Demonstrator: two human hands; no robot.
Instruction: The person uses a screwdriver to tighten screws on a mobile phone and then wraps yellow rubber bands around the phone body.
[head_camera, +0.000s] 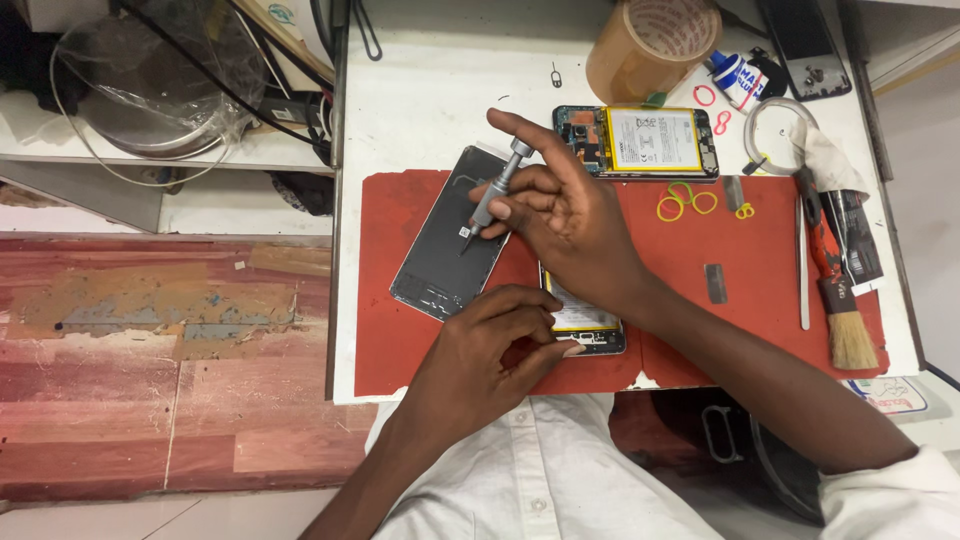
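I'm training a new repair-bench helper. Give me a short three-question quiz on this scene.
1. True or false: the right hand holds a small grey screwdriver.
2. What does the left hand rest on? A) roll of tape B) opened phone C) brush
3. Fill in: the dark back cover lies on a ___ mat.

Key: 1 true; 2 B; 3 red.
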